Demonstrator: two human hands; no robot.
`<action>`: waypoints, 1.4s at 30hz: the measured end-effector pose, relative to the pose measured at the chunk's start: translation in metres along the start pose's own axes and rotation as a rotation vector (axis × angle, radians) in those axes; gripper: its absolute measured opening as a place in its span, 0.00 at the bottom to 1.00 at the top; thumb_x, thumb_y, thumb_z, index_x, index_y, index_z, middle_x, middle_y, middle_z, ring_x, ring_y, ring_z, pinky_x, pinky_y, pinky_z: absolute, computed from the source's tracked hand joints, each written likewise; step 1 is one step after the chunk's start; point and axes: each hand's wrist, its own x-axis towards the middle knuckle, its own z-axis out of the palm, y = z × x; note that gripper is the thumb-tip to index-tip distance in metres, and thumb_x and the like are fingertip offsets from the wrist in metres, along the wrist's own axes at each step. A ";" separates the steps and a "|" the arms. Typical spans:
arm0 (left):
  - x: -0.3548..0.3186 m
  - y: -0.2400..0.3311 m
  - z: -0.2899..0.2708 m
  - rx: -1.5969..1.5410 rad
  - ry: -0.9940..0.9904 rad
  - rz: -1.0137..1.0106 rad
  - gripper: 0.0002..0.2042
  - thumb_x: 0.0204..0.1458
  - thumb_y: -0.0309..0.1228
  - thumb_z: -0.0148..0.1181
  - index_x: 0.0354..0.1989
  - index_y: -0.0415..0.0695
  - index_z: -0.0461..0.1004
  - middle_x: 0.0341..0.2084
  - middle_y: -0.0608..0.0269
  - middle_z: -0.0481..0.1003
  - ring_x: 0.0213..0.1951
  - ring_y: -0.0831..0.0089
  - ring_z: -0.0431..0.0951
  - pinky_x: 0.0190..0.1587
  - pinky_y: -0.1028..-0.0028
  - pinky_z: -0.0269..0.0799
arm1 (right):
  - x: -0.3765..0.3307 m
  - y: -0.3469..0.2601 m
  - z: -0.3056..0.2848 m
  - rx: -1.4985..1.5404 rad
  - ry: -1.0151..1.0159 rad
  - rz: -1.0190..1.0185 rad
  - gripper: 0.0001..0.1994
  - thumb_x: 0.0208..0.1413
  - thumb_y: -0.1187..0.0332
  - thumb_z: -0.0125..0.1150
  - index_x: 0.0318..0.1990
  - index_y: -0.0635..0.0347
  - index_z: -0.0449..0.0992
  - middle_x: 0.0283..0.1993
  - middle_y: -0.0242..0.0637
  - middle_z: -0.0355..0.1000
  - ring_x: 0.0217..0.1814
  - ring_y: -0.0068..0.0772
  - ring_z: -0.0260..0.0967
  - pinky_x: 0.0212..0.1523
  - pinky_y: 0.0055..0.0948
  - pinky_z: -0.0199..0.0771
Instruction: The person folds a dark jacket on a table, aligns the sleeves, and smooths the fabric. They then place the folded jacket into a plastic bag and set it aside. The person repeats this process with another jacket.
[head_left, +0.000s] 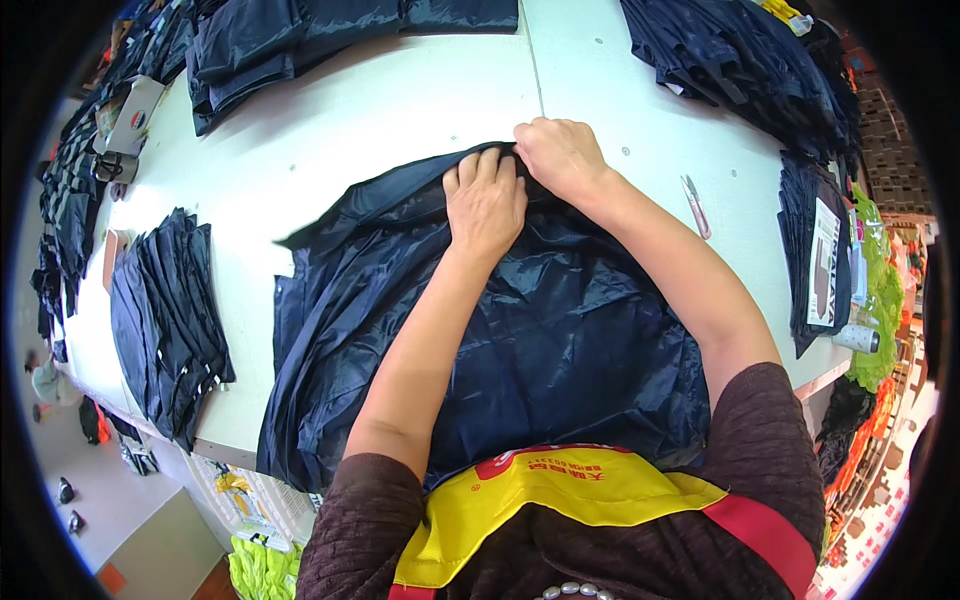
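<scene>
A large sheet of shiny navy fabric [560, 340] lies spread on the white table [400, 110] in front of me, wrinkled and hanging over the near edge. My left hand [485, 200] presses flat on the fabric near its far edge, fingers together. My right hand [560, 155] sits just beyond it, fingers curled over the far hem, gripping the fabric.
A stack of folded navy pieces [170, 320] lies at the left. More navy piles sit at the far left [260, 50] and far right [740, 60]. Small thread snips [696, 207] rest right of my right arm. A dark bundle with a white label [822, 260] lies at the right edge.
</scene>
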 end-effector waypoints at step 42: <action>0.048 0.012 0.006 -0.160 0.065 -0.331 0.12 0.33 0.38 0.70 0.26 0.47 0.77 0.25 0.62 0.76 0.36 0.60 0.74 0.42 0.64 0.66 | -0.024 0.049 0.037 0.533 0.312 0.048 0.09 0.51 0.69 0.56 0.37 0.61 0.78 0.38 0.44 0.75 0.41 0.47 0.71 0.44 0.37 0.70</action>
